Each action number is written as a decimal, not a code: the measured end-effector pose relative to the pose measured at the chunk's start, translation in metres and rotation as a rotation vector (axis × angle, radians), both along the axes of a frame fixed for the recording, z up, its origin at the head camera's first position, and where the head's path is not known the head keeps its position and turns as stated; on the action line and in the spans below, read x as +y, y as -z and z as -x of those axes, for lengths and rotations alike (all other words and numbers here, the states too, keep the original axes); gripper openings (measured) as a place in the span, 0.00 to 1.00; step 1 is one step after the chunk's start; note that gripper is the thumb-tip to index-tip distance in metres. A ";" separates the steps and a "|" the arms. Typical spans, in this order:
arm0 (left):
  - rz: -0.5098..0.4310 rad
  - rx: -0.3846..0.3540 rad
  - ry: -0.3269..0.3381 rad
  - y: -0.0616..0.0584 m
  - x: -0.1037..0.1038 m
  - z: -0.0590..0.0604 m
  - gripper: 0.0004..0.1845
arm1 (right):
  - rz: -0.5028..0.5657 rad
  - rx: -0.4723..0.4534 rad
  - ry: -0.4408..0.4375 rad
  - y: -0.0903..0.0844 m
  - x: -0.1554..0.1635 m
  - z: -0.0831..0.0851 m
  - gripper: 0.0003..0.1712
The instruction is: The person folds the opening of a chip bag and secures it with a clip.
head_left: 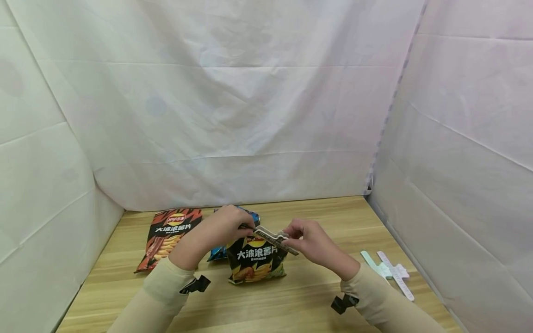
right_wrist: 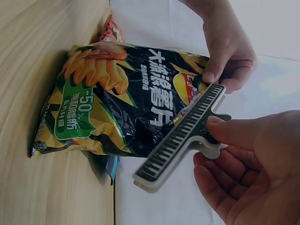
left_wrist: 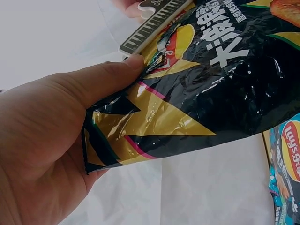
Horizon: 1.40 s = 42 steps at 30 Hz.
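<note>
A black and gold bag of potato chips (head_left: 259, 263) stands upright on the table, its printed front facing me. My left hand (head_left: 228, 226) pinches the bag's upper left corner between thumb and fingers, as the left wrist view shows up close. My right hand (head_left: 307, 238) pinches the handle tabs of a long bag clip (right_wrist: 180, 138) with a piano-key pattern. The clip lies slantwise across the top of the bag, one end close to my left thumb. Whether its bars have closed on the bag cannot be told.
A red and black chip bag (head_left: 168, 238) lies at the table's left, and a blue chip bag (head_left: 217, 253) sits behind the black one. Two more clips, mint green (head_left: 374, 265) and lilac (head_left: 395, 273), lie crossed at the right. White cloth (head_left: 233, 115) surrounds the table.
</note>
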<state>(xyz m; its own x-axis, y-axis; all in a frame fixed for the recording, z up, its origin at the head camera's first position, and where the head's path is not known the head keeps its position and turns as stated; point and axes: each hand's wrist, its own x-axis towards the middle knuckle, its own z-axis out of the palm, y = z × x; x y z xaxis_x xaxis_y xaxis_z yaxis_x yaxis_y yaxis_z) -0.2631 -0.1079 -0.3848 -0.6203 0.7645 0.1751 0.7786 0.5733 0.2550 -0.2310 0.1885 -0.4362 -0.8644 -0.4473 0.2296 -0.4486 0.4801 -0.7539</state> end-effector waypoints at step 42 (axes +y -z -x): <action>-0.177 -0.052 -0.062 -0.005 -0.032 -0.004 0.02 | 0.021 0.017 -0.004 0.012 0.007 0.004 0.09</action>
<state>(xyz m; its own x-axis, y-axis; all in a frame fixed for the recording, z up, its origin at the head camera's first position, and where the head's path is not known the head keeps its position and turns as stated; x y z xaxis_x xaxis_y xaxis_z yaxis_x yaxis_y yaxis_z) -0.2595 -0.1397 -0.3798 -0.6772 0.6845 0.2700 0.7262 0.5628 0.3949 -0.2348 0.1953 -0.4481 -0.8584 -0.4460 0.2536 -0.4635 0.4623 -0.7559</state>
